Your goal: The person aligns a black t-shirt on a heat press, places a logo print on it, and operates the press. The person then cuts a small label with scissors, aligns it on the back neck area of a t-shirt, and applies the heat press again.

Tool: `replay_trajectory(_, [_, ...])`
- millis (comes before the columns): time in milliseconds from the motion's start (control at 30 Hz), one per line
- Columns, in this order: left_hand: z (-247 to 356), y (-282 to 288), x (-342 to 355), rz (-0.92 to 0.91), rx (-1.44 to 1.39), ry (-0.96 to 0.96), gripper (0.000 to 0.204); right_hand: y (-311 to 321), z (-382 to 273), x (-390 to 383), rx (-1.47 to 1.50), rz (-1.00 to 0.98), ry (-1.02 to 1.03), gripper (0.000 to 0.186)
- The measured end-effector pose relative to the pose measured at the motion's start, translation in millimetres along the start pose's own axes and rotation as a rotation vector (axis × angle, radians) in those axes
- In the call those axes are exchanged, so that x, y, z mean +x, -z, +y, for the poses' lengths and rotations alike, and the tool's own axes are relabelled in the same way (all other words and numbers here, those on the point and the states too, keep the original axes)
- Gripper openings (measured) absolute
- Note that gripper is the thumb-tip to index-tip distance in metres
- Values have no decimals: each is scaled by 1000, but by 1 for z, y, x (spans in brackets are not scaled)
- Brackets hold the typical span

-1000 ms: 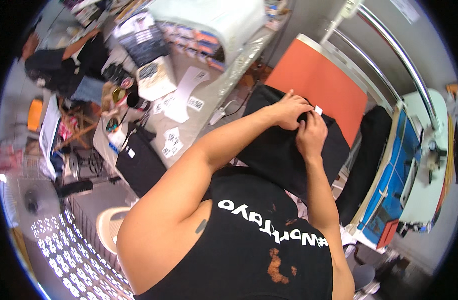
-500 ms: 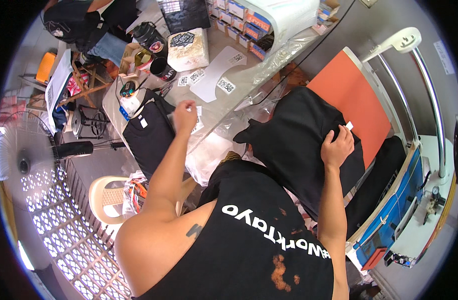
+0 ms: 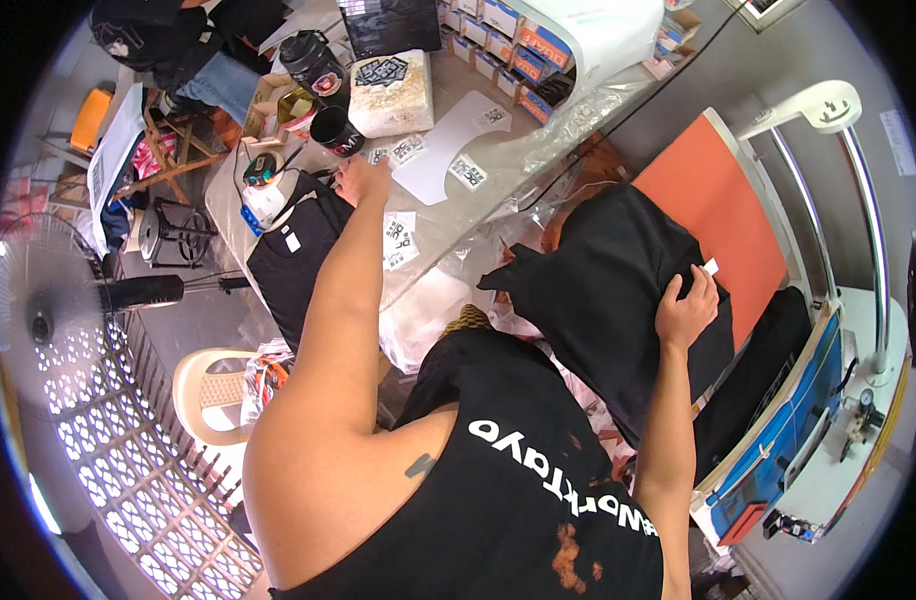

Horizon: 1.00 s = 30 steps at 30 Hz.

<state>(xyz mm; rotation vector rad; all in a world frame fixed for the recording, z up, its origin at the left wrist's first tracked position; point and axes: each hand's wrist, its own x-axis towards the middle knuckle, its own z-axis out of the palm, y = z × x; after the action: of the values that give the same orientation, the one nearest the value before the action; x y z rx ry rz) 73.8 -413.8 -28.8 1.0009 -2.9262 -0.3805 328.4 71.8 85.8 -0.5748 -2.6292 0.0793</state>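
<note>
Over the near edge of the orange board (image 3: 713, 190), hiding it, drapes a black garment (image 3: 608, 290); the right hand (image 3: 689, 310) rests on it, loosely parted beside a white tag (image 3: 711, 267). Toward the left end of the tabletop (image 3: 503, 165), near a mug (image 3: 334, 130), the left hand (image 3: 362, 181) hides its fingertips; its grip I cannot tell.

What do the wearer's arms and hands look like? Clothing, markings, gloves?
Left hand and right hand: no gloves seen; too small to rule out rings. Left arm and right arm: bare, no sleeves or cables seen. Black sleeveless top with white lettering and orange-brown blotches. Small dark mark, maybe a tattoo, by the left armhole.
</note>
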Motion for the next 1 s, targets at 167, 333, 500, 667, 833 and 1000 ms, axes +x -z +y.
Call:
replay_trajectory(167, [-3,-12,-6,166,3,-99,50,-1,-1,2,27,6,-6,38])
replay_trajectory(333, [2,-16,2,131,-2,-22,49,0,-1,2,23,1,-16,37])
replay_trajectory(500, [0,-13,13,39,-162,121,44,1,0,3,44,9,-2,37])
replay_trajectory(667, [8,3,-16,-66,-454,-120,31,11,17,-3,223,230,-12,36])
replay_trajectory(833, [63,81,-165,-908,-910,-595,12,76,-30,-23,795,-144,-122,13])
replay_trajectory(1000, [135,121,-304,-1363,-435,-1006,13,95,-37,-57,988,-501,-355,21])
